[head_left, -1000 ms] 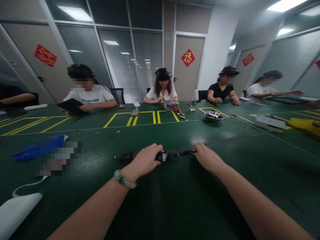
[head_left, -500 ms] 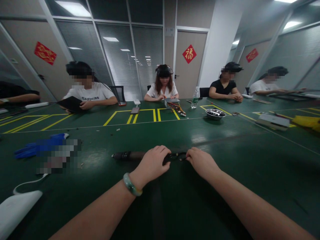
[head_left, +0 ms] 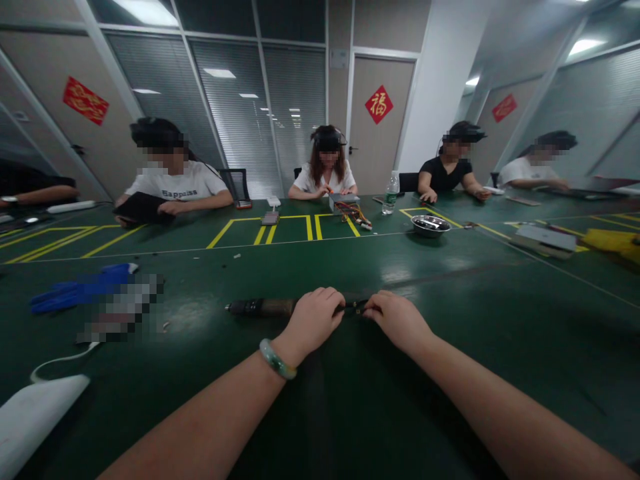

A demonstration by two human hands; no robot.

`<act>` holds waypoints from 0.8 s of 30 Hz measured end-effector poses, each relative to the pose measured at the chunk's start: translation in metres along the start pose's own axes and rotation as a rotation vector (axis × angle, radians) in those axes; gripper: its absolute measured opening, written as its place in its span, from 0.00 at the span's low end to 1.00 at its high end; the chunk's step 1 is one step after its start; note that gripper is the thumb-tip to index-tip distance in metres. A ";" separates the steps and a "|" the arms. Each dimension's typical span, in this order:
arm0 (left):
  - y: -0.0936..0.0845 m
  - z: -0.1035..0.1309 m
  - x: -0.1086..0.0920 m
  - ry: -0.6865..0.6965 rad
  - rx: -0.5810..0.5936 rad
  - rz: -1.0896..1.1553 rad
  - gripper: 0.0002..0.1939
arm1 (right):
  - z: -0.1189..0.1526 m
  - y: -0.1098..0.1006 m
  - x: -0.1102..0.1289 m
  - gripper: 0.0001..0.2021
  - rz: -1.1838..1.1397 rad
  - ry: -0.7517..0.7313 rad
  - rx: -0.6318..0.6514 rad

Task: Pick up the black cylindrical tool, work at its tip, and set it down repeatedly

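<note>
A dark electric screwdriver [head_left: 265,307] lies lengthwise on the green table, its narrow tip pointing left. My left hand [head_left: 316,319], with a green-and-white bangle at the wrist, is closed around the tool's right end. Close by on the right, my right hand [head_left: 397,319] pinches a thin black cable [head_left: 356,307] between thumb and fingers. Small light-coloured bits show on the cable between the two hands; I cannot make out what they are. My fingers hide the spot where cable and screwdriver meet.
Blue gloves [head_left: 83,290] and a blurred-out item [head_left: 123,310] lie at left, near a white device [head_left: 43,417] with a white cord. Across the table are a metal bowl [head_left: 431,227], a water bottle [head_left: 390,193], a wired metal box [head_left: 344,202] and several seated people.
My right hand has moved slightly left, closer to my left hand, and the cable between them looks more bunched. Across the table, the person in black has spread their hands apart.
</note>
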State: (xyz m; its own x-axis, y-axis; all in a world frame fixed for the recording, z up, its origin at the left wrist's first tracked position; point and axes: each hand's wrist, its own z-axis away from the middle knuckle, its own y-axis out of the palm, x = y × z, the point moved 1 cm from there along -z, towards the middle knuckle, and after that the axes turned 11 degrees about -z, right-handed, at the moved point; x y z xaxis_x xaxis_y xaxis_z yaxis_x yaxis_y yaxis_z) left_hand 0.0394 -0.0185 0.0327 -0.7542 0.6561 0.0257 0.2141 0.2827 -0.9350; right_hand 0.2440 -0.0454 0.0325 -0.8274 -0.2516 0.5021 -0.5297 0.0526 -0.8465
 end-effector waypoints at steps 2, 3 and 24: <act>-0.001 0.000 0.001 0.002 0.001 0.031 0.04 | -0.001 0.003 0.002 0.05 0.007 -0.055 -0.011; -0.001 0.000 0.002 0.006 0.001 0.045 0.05 | -0.001 0.005 0.003 0.06 0.014 -0.083 -0.013; 0.002 0.000 0.008 0.012 -0.030 0.135 0.04 | -0.013 0.022 0.001 0.05 -0.085 -0.202 -0.025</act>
State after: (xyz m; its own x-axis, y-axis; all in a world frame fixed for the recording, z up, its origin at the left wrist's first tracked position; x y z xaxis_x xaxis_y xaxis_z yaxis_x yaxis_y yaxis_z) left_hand 0.0341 -0.0129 0.0305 -0.7100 0.6977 -0.0955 0.3319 0.2119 -0.9192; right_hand 0.2288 -0.0321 0.0166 -0.7264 -0.4447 0.5240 -0.6027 0.0458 -0.7966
